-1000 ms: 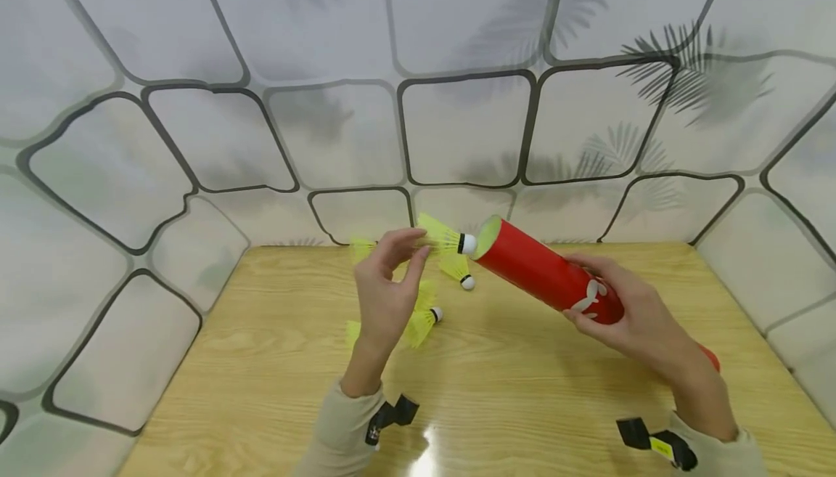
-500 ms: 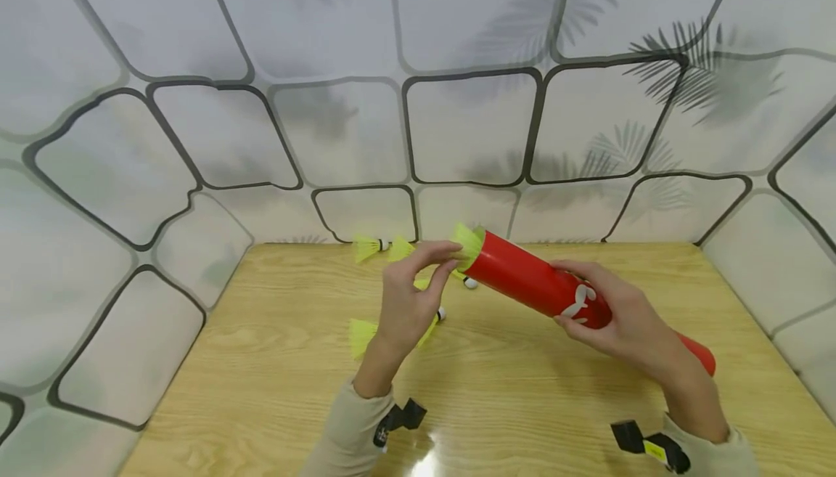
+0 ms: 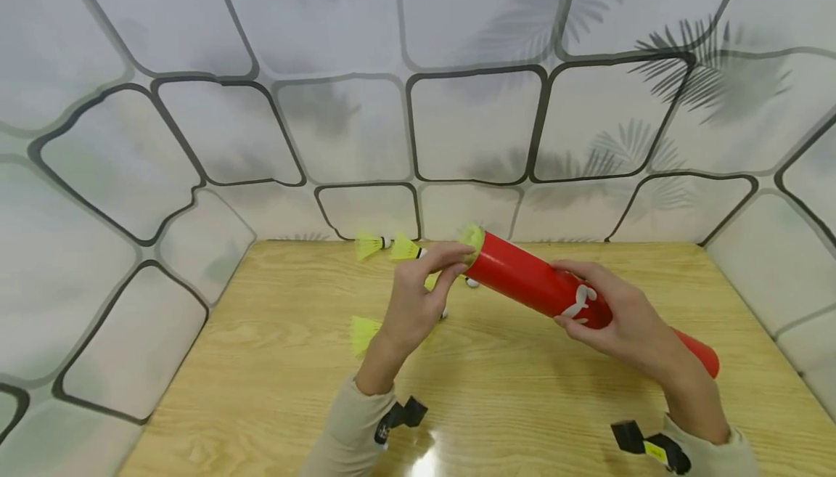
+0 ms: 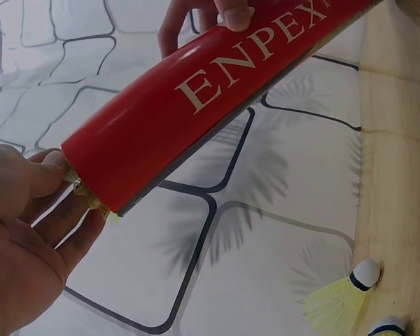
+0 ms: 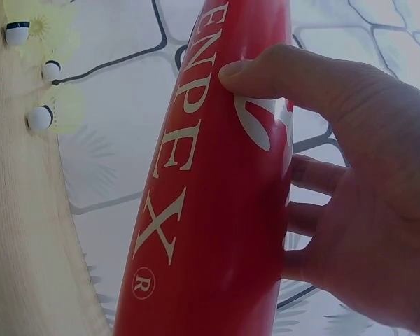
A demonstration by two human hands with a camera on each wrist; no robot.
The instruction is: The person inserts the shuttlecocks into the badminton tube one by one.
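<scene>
The left hand (image 3: 418, 299) has its fingers (image 4: 82, 238) pinching a shuttle (image 4: 91, 197), skirt outward, at the tube's (image 3: 519, 270) mouth. From there the tube slants down rightward over the bench (image 3: 261, 361), the right hand (image 3: 627, 310) gripping it farther from the mouth.

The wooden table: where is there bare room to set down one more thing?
Bare wood shows on the table left of the yellow shuttlecocks, at the front between both sleeves, and at the far right between the right hand and back wall. It is crowded around the left hand, among the shuttlecocks; a red object shows beside the right wrist.
</scene>
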